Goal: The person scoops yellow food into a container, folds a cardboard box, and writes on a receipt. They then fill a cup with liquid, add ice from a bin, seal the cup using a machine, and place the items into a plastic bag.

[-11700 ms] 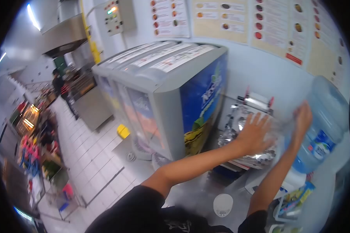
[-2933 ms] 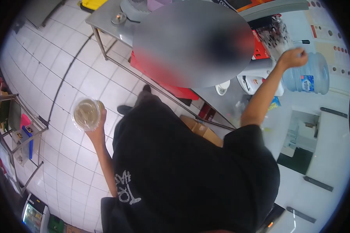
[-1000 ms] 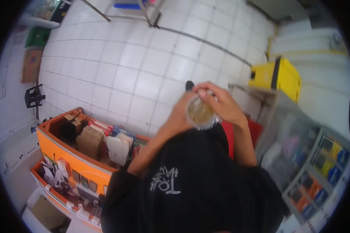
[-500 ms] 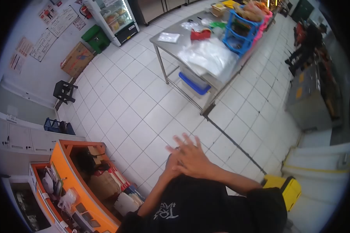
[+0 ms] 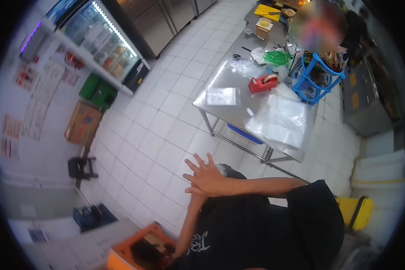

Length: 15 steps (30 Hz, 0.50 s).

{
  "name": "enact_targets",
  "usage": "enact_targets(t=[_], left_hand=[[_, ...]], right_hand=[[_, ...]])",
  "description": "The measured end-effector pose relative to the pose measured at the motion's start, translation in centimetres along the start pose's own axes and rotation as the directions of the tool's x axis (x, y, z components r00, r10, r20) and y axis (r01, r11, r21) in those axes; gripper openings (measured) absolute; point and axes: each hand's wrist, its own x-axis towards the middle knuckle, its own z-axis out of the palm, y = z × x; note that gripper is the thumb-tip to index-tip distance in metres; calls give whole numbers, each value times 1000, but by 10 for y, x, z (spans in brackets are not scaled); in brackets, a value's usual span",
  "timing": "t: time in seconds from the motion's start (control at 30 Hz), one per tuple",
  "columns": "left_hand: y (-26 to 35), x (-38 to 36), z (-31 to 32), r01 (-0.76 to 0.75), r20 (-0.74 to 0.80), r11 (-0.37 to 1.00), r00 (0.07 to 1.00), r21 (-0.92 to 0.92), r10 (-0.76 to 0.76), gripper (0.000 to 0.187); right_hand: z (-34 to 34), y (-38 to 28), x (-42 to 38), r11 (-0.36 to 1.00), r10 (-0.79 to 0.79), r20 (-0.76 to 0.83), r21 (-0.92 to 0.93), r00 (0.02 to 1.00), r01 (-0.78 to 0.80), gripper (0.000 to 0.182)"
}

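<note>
My right hand (image 5: 207,177) lies across my left hand (image 5: 197,189) in front of my black shirt, its fingers spread and nothing in them. Most of my left hand is hidden beneath it, so its fingers cannot be made out. Beyond the hands stands a steel table (image 5: 220,117). Clear plastic sheets (image 5: 279,121), a small clear packet (image 5: 222,96), a red tape dispenser (image 5: 262,84) and a blue basket rack (image 5: 308,81) are on it.
A glass-door fridge (image 5: 99,40), a green bin (image 5: 97,91), a cardboard box (image 5: 83,122) and a black stool (image 5: 82,168) line the left side. An orange cabinet (image 5: 117,255) is at bottom left, a yellow box (image 5: 356,212) at right. A person (image 5: 355,29) stands behind the rack.
The view has turned and come nearer the steel table. The orange cabinet has slid down toward the bottom edge. My hands remain crossed, my right over my left.
</note>
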Motion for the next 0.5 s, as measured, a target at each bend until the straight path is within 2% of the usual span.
enact_targets(t=[0.03, 0.1, 0.13, 0.2, 0.23, 0.27, 0.33, 0.37, 0.4, 0.47, 0.5], left_hand=[[-4, 28, -15, -5, 8, 1000, 1000, 6, 5, 66], [-15, 86, -45, -8, 33, 1000, 999, 19, 7, 65], [-21, 116, -58, -7, 45, 1000, 999, 24, 6, 65], [-34, 179, -77, -5, 81, 999, 997, 40, 1, 65], [-41, 209, -93, -16, 96, 999, 995, 49, 12, 65], [-45, 242, -105, -24, 115, 998, 993, 61, 17, 65], [-48, 306, -126, -33, 157, 996, 987, 80, 20, 65], [-48, 334, -138, -41, 185, 995, 982, 95, 23, 65], [-46, 363, -146, -48, 217, 994, 976, 102, 24, 65], [-42, 421, -158, -64, 299, 992, 954, 105, 30, 65], [-39, 449, -161, -72, 339, 992, 940, 102, 33, 65]], right_hand=[[-2, 11, 29, 1000, 27, -31, 12, 999, -27, 58], [-21, 33, 81, 998, 12, -404, 66, 915, 16, 56], [-6, 51, 110, 996, 54, -418, 89, 907, -18, 56], [33, 93, 171, 989, 148, -323, 70, 935, -132, 56], [28, 105, 197, 969, 245, -155, -2, 957, -249, 58], [11, 115, 222, 962, 271, -178, 25, 946, -271, 58], [-31, 143, 270, 956, 291, -450, 171, 844, -238, 62], [-42, 160, 292, 941, 338, -501, 193, 797, -279, 63], [-39, 176, 317, 924, 382, -508, 229, 772, -306, 63], [-23, 208, 355, 833, 534, -246, 318, 809, -454, 63], [-43, 221, 364, 854, 498, -277, 325, 822, -407, 63]])
